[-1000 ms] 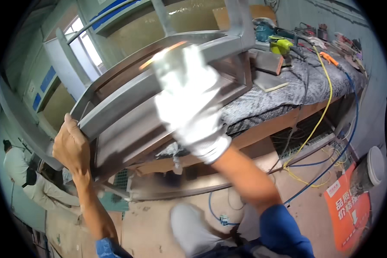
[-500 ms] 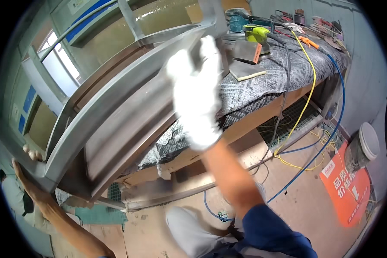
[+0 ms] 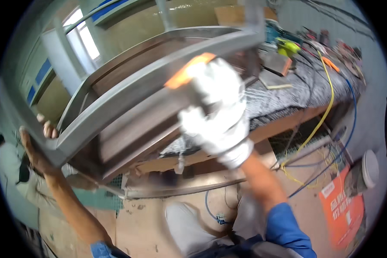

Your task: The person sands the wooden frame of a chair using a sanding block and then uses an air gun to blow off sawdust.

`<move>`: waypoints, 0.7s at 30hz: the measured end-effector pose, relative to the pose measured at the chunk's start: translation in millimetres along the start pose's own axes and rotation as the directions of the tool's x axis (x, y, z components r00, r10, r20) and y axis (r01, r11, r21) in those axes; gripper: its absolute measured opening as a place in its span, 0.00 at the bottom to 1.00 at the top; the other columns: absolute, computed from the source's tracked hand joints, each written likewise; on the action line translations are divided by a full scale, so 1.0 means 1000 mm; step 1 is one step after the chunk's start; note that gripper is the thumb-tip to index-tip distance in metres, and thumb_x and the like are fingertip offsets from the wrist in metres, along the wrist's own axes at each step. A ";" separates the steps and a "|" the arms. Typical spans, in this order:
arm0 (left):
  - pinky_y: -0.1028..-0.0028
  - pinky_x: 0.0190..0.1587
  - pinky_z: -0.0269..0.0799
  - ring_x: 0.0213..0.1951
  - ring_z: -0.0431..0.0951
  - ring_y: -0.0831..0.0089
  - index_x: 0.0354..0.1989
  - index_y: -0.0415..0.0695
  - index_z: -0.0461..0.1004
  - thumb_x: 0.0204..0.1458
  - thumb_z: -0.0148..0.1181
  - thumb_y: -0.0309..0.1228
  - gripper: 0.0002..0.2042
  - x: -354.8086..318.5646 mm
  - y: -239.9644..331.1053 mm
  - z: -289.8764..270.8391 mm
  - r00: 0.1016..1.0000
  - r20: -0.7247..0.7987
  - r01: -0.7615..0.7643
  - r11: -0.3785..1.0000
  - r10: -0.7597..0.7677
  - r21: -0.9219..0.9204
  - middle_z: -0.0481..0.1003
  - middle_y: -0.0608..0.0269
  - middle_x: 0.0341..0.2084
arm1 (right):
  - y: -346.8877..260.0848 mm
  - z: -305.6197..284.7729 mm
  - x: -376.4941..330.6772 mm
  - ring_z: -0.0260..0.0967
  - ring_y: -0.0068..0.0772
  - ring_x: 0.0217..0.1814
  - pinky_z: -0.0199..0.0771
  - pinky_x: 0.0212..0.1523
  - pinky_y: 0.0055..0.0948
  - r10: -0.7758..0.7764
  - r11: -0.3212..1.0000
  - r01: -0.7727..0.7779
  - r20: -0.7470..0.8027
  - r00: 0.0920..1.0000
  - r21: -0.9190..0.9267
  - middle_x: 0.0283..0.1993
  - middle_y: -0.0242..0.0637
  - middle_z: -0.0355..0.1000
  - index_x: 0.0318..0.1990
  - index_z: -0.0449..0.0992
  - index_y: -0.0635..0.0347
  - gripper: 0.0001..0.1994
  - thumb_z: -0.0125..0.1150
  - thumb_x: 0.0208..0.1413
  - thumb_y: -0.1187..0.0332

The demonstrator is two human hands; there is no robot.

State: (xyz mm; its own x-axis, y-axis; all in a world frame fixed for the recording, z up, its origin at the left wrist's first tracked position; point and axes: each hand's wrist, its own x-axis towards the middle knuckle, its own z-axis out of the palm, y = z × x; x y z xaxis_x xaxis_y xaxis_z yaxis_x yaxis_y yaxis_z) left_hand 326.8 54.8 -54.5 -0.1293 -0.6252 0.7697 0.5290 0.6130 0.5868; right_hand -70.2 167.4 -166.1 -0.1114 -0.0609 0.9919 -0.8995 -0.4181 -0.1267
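Frame (image 3: 124,95) in curled left grip (image 3: 39,158)

before you, a desk (image 3: 284,126) draped in patterned grey cloth (image 3: 273,102), your grey frame (image 3: 116,95) across it, an orange-edged block (image 3: 274,63), a pale-edged pad (image 3: 274,81), a lime-green power tool (image 3: 288,47)

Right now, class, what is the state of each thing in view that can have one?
Grey frame, held at one corner.
Left grip, bare, closed around that corner.
Orange pad, held, blurred.
Right grip, white-gloved, holding that pad.
Patterned cloth, spread out, rumpled.
Green power tool, unheld; on or off, unclear.
Yellow cord, hanging down.
Blue hose, hanging down.
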 end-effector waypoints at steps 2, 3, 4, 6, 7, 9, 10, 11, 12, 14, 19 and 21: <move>0.73 0.36 0.67 0.33 0.67 0.72 0.54 0.32 0.64 0.66 0.51 0.49 0.27 -0.004 0.003 0.013 0.998 0.053 -0.041 0.999 0.042 -0.022 0.68 0.55 0.43 | 0.063 -0.031 0.021 0.66 0.57 0.63 0.67 0.63 0.46 -0.130 0.971 0.134 0.031 0.991 -0.199 0.64 0.54 0.67 0.60 0.74 0.52 0.31 0.66 0.41 0.74; 0.73 0.35 0.68 0.32 0.67 0.72 0.53 0.32 0.65 0.66 0.51 0.49 0.27 -0.005 0.002 0.017 0.998 0.057 -0.019 0.999 0.022 -0.050 0.69 0.55 0.41 | 0.082 -0.046 0.029 0.65 0.56 0.63 0.66 0.63 0.46 -0.247 0.946 0.266 0.121 0.961 -0.184 0.65 0.53 0.65 0.60 0.74 0.52 0.31 0.68 0.42 0.74; 0.72 0.34 0.68 0.31 0.67 0.72 0.51 0.32 0.66 0.66 0.52 0.49 0.26 -0.007 0.001 0.024 0.998 0.063 -0.003 0.997 0.008 -0.078 0.69 0.55 0.39 | 0.091 -0.049 0.038 0.65 0.56 0.63 0.65 0.64 0.46 -0.365 0.904 0.398 0.202 0.909 -0.157 0.67 0.52 0.64 0.60 0.75 0.51 0.31 0.70 0.42 0.74; 0.72 0.33 0.69 0.31 0.69 0.72 0.48 0.32 0.68 0.66 0.52 0.49 0.26 -0.011 0.000 0.050 0.999 -0.017 -0.045 0.999 0.045 -0.024 0.70 0.56 0.37 | 0.043 -0.031 0.055 0.69 0.43 0.47 0.69 0.45 0.38 -0.339 0.927 0.375 0.428 0.838 -0.001 0.50 0.44 0.70 0.52 0.76 0.54 0.19 0.64 0.53 0.63; 0.71 0.33 0.70 0.30 0.70 0.72 0.46 0.32 0.69 0.66 0.52 0.50 0.26 -0.012 -0.002 0.045 0.999 0.016 -0.052 0.998 0.052 0.027 0.70 0.56 0.36 | 0.007 -0.005 0.058 0.71 0.37 0.38 0.71 0.35 0.34 -0.285 0.957 0.257 0.578 0.765 0.132 0.42 0.41 0.73 0.48 0.77 0.55 0.16 0.61 0.58 0.57; 0.71 0.34 0.71 0.30 0.70 0.72 0.46 0.33 0.69 0.66 0.51 0.51 0.26 -0.013 -0.001 0.037 0.998 0.038 -0.057 0.998 0.056 0.028 0.70 0.56 0.35 | -0.060 0.055 0.047 0.71 0.30 0.31 0.71 0.24 0.30 -0.574 0.819 0.506 0.419 0.704 0.272 0.38 0.40 0.74 0.46 0.76 0.61 0.18 0.53 0.65 0.54; 0.72 0.34 0.71 0.31 0.70 0.72 0.46 0.33 0.69 0.66 0.51 0.51 0.26 -0.011 -0.003 0.040 0.998 0.038 -0.051 0.999 0.051 0.001 0.70 0.56 0.35 | -0.083 0.077 0.038 0.69 0.29 0.32 0.69 0.23 0.29 -0.740 0.671 0.721 0.217 0.637 0.172 0.42 0.44 0.73 0.48 0.74 0.65 0.19 0.47 0.67 0.56; 0.72 0.34 0.71 0.31 0.70 0.72 0.46 0.32 0.69 0.66 0.51 0.51 0.26 -0.012 -0.003 0.037 0.998 0.039 -0.041 0.999 0.041 -0.009 0.70 0.56 0.35 | -0.115 0.086 0.043 0.66 0.28 0.30 0.67 0.21 0.29 -0.818 0.560 0.825 0.210 0.535 0.077 0.44 0.47 0.71 0.49 0.72 0.69 0.18 0.43 0.68 0.60; 0.72 0.34 0.71 0.30 0.71 0.72 0.46 0.32 0.69 0.66 0.51 0.51 0.26 -0.012 -0.006 0.037 0.999 0.040 -0.030 0.999 0.031 -0.023 0.70 0.56 0.35 | -0.127 0.090 0.045 0.63 0.26 0.28 0.64 0.20 0.25 -0.805 0.593 0.772 0.187 0.563 0.227 0.45 0.50 0.71 0.46 0.73 0.69 0.16 0.45 0.69 0.62; 0.72 0.35 0.72 0.30 0.71 0.72 0.46 0.32 0.70 0.65 0.52 0.53 0.28 -0.011 -0.003 0.045 1.000 0.014 -0.013 0.998 0.014 -0.054 0.70 0.56 0.33 | -0.099 0.075 0.047 0.63 0.25 0.25 0.62 0.17 0.22 -0.835 0.527 0.849 0.176 0.521 -0.014 0.42 0.48 0.71 0.42 0.74 0.66 0.14 0.49 0.67 0.62; 0.74 0.33 0.72 0.29 0.73 0.72 0.42 0.33 0.72 0.62 0.53 0.56 0.30 -0.018 0.003 0.042 0.999 0.010 -0.032 0.998 0.032 0.045 0.71 0.58 0.26 | -0.109 0.074 0.049 0.63 0.23 0.21 0.60 0.13 0.22 -0.805 0.593 0.804 0.035 0.593 0.027 0.41 0.46 0.73 0.37 0.74 0.69 0.14 0.56 0.63 0.63; 0.76 0.33 0.72 0.27 0.73 0.72 0.42 0.34 0.73 0.62 0.53 0.57 0.30 -0.012 -0.006 0.058 0.992 -0.099 -0.082 0.996 0.083 0.017 0.71 0.59 0.23 | -0.119 0.079 0.051 0.64 0.26 0.25 0.60 0.15 0.24 -0.826 0.556 0.830 0.140 0.546 0.039 0.45 0.50 0.72 0.41 0.75 0.70 0.15 0.59 0.58 0.62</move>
State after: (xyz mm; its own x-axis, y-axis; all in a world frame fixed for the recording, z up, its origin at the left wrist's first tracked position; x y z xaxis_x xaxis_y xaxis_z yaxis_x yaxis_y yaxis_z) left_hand 277.2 86.9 -52.7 -0.0014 -0.6166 0.7873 0.5236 0.6703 0.5259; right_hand 64.8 142.8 -101.2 0.7412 0.1851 0.6453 -0.5761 -0.3181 0.7530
